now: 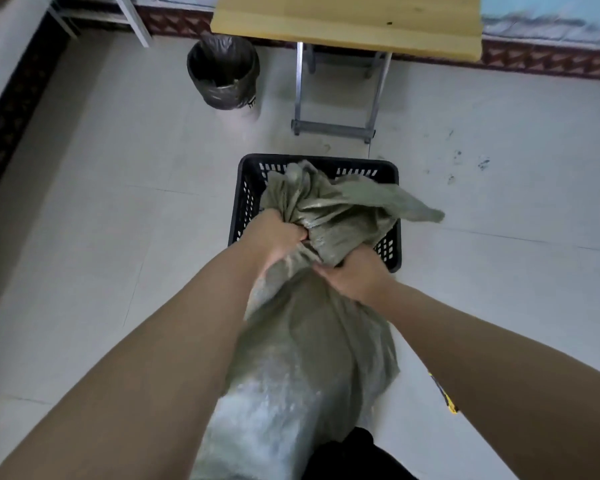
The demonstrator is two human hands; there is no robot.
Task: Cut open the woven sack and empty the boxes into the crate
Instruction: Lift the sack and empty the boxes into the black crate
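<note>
- Pale tiled floor (pixel 118 202): everything stands or lies on it.
- Grey-green woven plastic sack (pixel 302 358): long and bulging, runs from btm of frame up toward the crate. Its top end is bunched and crumpled, draped over the crate's near rim and lying inside it. One loose flap sticks out past the crate's right edge. Contents can't be seen.
- Light wooden table w/ grey metal legs (pixel 343 22): at top of frame, behind the crate and apart from it.
- Black perforated plastic crate (pixel 246 195): on floor, just beyond both hands, sack top filling most of it.
- Round bin w/ black plastic liner (pixel 222 71): left of the table legs, well apart from the crate.
- Left hand (pixel 274 237): fingers curled tight round a bunch of sack cloth, at the crate's near-left corner.
- Right hand (pixel 357 278): gripping a fold of the sack's neck, just by the crate's near-right corner.
- Small yellow-and-black object (pixel 444 393): on floor right of sack, partly hidden by right forearm; can't tell what it is.
</note>
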